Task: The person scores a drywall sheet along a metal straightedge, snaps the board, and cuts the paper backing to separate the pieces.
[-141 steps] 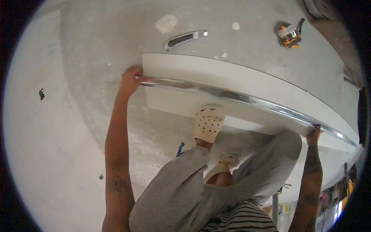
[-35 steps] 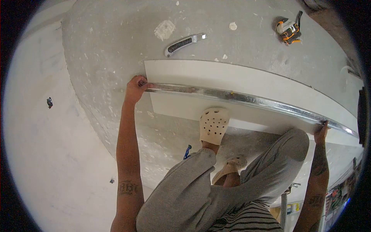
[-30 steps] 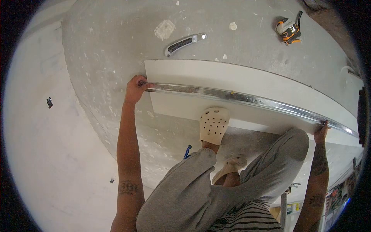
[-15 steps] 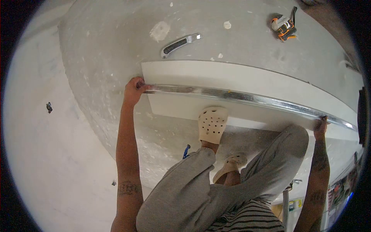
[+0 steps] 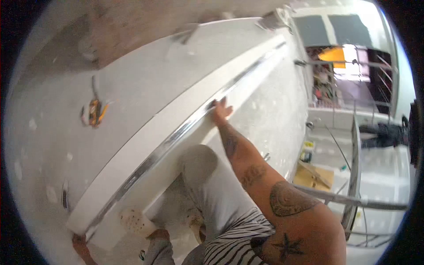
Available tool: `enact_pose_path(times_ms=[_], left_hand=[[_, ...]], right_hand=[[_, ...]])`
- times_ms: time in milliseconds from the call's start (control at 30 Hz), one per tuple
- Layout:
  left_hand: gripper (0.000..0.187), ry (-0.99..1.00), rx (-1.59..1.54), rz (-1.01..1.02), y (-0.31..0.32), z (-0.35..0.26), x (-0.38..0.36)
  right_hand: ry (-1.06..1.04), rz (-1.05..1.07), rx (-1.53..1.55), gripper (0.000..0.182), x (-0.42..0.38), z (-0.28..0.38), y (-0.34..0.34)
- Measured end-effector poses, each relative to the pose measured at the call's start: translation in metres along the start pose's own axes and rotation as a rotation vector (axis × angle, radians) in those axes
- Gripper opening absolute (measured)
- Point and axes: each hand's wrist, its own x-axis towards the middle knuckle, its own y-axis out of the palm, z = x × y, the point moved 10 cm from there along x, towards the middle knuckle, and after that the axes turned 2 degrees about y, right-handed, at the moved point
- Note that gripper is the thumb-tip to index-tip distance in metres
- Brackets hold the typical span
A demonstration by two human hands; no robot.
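A long shiny metal strip [image 5: 176, 132] lies lengthwise along a narrow white board [image 5: 145, 128]. My right hand [image 5: 221, 110] is partway along the strip, pinching its edge with some fingers sticking out. At the near end, my left hand [image 5: 80, 244] is closed at the strip's tip beside the board's corner; its fingers are partly hidden and blurred. A utility knife [image 5: 65, 195] lies on the grey surface left of the board. Farther up that side is an orange and black tape measure [image 5: 94, 113].
My clog [image 5: 136, 222] is beside the strip near its lower end. On the right stand metal scaffold rails [image 5: 353, 159], with a plywood piece [image 5: 312, 176] below. Another person's dark-clothed legs [image 5: 382, 134] show at far right. A blurred bundle [image 5: 276, 20] lies beyond the board's far end.
The view has swung to the right, bringing the strip's far end, the scaffold and another person into sight. My right hand's fingers look more spread; both hands stay at the strip.
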Motion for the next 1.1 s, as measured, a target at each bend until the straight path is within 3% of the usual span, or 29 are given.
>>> enact_pose_path(times_ms=[33, 67, 100, 167, 267, 400, 467, 533, 600, 700, 800, 867, 967, 1100], left_hand=[[0.048, 0.012, -0.103, 0.011, -0.002, 0.023, 0.009], [0.050, 0.197, -0.621, 0.019, 0.004, 0.022, 0.022], [0.047, 0.104, -0.359, 0.001, 0.006, 0.048, 0.027], [0.043, -0.080, 0.188, 0.040, 0.009, 0.027, 0.025], [0.042, -0.041, 0.371, 0.214, 0.000, -0.103, -0.020], [0.038, 0.032, 0.371, 0.137, -0.006, -0.090, -0.014], [0.032, 0.046, 0.479, 0.130, -0.006, -0.080, -0.016], [0.030, -0.004, 0.459, 0.168, -0.005, -0.095, -0.019], [0.029, -0.055, 0.435, 0.198, -0.004, -0.100, -0.018], [0.030, 0.031, 0.504, 0.250, 0.003, -0.076, -0.015], [0.030, 0.062, 0.398, 0.126, -0.003, -0.078, -0.016], [0.028, 0.038, -0.010, 0.060, -0.005, -0.066, -0.015], [0.025, -0.019, -0.132, 0.057, -0.004, -0.044, -0.013], [0.024, -0.037, 0.159, 0.185, 0.001, -0.102, -0.023]], right_hand=[[0.022, -0.010, 0.039, 0.081, 0.000, -0.001, 0.006], [0.096, 0.020, 0.044, 0.085, -0.009, 0.001, 0.006], [0.094, 0.007, 0.055, 0.085, -0.018, 0.010, 0.001], [0.113, 0.006, 0.048, 0.083, -0.014, 0.005, 0.006], [0.134, 0.049, 0.021, 0.084, -0.010, 0.008, -0.003], [0.144, 0.032, 0.134, 0.087, 0.002, 0.016, -0.004], [-0.007, 0.043, -0.212, 0.088, 0.051, -0.018, 0.030], [0.118, 0.076, 0.221, 0.088, 0.008, 0.010, -0.004], [0.119, 0.077, 0.235, 0.088, 0.013, 0.007, -0.001], [0.130, 0.090, 0.244, 0.086, 0.009, 0.010, -0.005], [0.122, 0.097, 0.258, 0.086, 0.004, 0.016, -0.008], [0.106, 0.095, 0.272, 0.088, 0.006, 0.013, -0.005], [-0.014, 0.117, 0.273, 0.089, -0.001, 0.030, -0.011], [-0.016, 0.117, 0.260, 0.089, -0.004, 0.033, -0.012]])
